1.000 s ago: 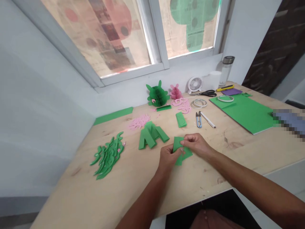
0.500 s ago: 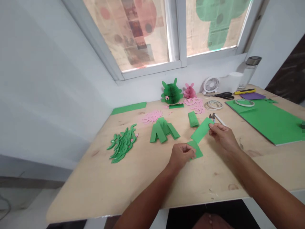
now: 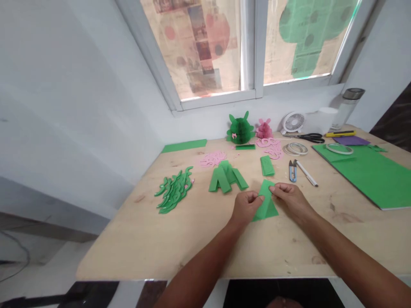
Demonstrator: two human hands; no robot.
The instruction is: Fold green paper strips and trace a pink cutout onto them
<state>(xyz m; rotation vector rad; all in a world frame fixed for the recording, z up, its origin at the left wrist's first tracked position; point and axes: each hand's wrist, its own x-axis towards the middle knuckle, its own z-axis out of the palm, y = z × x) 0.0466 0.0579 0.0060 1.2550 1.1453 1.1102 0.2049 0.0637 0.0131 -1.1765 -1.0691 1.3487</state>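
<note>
Between my two hands is a green paper strip [image 3: 265,193], pinched at its left edge by my left hand [image 3: 248,205] and at its right edge by my right hand [image 3: 290,197]. Under it a second green paper piece [image 3: 272,210] shows on the table. Just beyond my hands lies a small folded green paper [image 3: 267,166]. Left of them stand several folded green strips [image 3: 224,177], overlapping in a fan. Farther left is a pile of curved green paper cut-outs [image 3: 176,191].
Blue thread snips [image 3: 292,171] and a white pen [image 3: 306,173] lie right of my hands. Tape rolls [image 3: 295,149], scissors [image 3: 311,137] and a green sheet [image 3: 379,175] lie beyond. Pink cut-outs [image 3: 212,159], a green honeycomb figure [image 3: 240,130] and a small fan [image 3: 293,122] are at the back.
My right hand has brought the green strip left and down over the other green piece. My left hand now grips the strip too. The view has shifted slightly.
</note>
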